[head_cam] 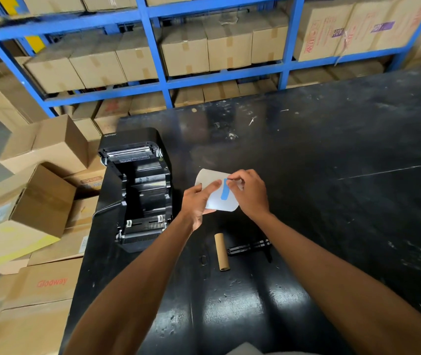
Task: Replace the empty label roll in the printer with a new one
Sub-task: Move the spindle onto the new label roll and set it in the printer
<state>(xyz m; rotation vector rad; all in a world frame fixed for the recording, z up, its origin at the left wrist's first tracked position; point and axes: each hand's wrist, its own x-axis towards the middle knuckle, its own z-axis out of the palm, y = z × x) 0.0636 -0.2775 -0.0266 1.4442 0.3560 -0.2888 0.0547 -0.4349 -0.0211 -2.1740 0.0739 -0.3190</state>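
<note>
A new white label roll (218, 201) is held above the black table (332, 175). My left hand (197, 202) grips its left side, thumb across the front. My right hand (249, 192) pinches the top end of a blue tape strip (224, 191) stuck on the roll. The black label printer (140, 185) stands open at the table's left edge, its lid tilted back and its roll bay bare. An empty brown cardboard core (221, 251) lies on the table near me, with a black spindle (249, 247) just to its right.
Cardboard boxes (38, 201) are piled on the floor left of the table, close to the printer. Blue shelving (163, 80) full of boxes stands behind the table. A cable (107, 207) runs from the printer's left side.
</note>
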